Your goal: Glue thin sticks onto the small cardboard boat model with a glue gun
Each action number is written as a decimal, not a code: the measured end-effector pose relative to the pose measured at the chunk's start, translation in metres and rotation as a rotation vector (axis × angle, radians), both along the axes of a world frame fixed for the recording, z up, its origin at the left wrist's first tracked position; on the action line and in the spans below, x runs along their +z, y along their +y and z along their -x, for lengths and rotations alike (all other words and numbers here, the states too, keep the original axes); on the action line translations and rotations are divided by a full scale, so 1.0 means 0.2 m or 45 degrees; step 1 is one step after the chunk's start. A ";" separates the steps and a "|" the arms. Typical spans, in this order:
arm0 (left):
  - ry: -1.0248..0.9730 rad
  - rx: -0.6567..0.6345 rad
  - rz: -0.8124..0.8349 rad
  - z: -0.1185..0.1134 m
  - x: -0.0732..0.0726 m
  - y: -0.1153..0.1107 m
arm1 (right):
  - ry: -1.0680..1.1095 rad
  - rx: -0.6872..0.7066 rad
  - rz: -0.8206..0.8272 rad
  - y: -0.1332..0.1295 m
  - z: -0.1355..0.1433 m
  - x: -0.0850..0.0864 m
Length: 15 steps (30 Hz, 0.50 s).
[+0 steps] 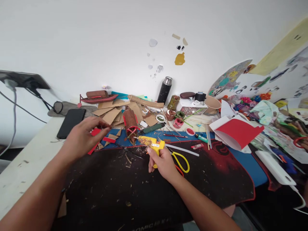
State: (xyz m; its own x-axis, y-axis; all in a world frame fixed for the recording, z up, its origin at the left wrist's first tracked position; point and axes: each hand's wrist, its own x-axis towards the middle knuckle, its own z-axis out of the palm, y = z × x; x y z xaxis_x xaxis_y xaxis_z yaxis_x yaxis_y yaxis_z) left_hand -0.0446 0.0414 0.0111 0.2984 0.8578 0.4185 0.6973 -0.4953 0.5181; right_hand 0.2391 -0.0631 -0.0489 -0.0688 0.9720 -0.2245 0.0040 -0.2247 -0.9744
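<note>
My right hand [165, 162] is wrapped around the handle of a yellow hot glue gun [146, 141], its body stained with brown smears. The nozzle points left, close to the lower end of a small brown model boat [130, 121] with red trim. My left hand [84, 136] hovers over the left side of the table, thumb and index fingertips nearly together; whatever may be between them is too small to make out. Below those fingers lie red strips [95, 136] and cardboard scraps. Yellow-handled scissors [181, 162] rest partly behind my right hand.
A black phone [71, 123] lies at the left. Along the wall are another model boat [97, 97], cardboard pieces [109, 117], a black thermos [165, 89] and paint jars [178, 123]. Red paper [240, 131] stands at the right. A glue stick [184, 150] lies on the black mat [108, 192].
</note>
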 end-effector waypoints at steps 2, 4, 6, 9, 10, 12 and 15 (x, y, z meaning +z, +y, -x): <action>0.049 0.091 0.053 0.08 0.00 -0.04 | 0.043 -0.001 0.004 -0.01 -0.01 -0.02; 0.112 0.179 0.119 0.15 -0.02 -0.09 | 0.088 -0.001 0.008 -0.01 -0.01 -0.03; 0.191 0.240 0.172 0.22 -0.04 -0.14 | 0.139 -0.013 0.008 -0.01 -0.01 -0.04; 0.356 0.394 0.239 0.32 -0.08 -0.19 | 0.223 -0.058 -0.008 0.00 -0.01 -0.06; 0.419 0.441 0.252 0.35 -0.09 -0.20 | 0.255 -0.082 -0.017 0.00 -0.01 -0.05; 0.528 0.443 0.279 0.39 -0.12 -0.20 | 0.335 -0.136 -0.031 0.01 -0.01 -0.05; 0.721 0.345 0.270 0.42 -0.17 -0.19 | 0.439 -0.212 -0.045 0.01 -0.01 -0.04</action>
State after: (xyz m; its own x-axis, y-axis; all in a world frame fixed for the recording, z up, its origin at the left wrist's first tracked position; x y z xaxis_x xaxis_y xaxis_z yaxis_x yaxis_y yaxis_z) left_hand -0.1279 0.0040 -0.0223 0.1848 0.9800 0.0739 0.9762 -0.1918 0.1017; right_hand 0.2421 -0.0605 -0.0563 0.0253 0.9830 -0.1819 -0.3594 -0.1609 -0.9192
